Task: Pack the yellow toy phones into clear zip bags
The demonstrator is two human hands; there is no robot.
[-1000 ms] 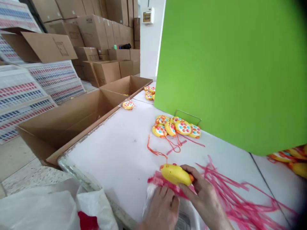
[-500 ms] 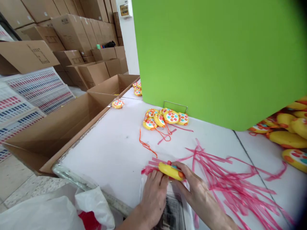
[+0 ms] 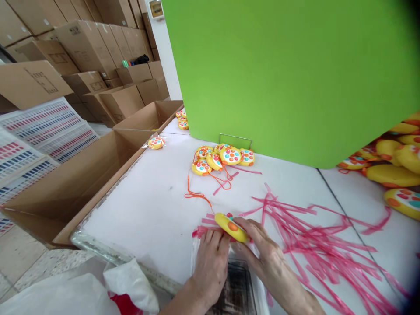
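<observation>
The yellow plastic toy (image 3: pixel 225 222) has just turned, bringing an orange spot into view, so its side faces up more. It lies in the right hand's (image 3: pixel 271 256) grip, tilted just above the pink-edged clear plastic bags (image 3: pixel 197 232). The left hand (image 3: pixel 211 262) presses on those bags, fingers curled; whether it pinches one, I cannot tell. Loose pink plastic strips (image 3: pixel 323 251) lie right of the bags on the white worktop (image 3: pixel 147 205).

Toys and strips on a table
The toy cluster (image 3: pixel 230 155) lies before the upright board (image 3: pixel 278 78); strips (image 3: pixel 308 238) spread right, open carton (image 3: pixel 75 175) left.
</observation>
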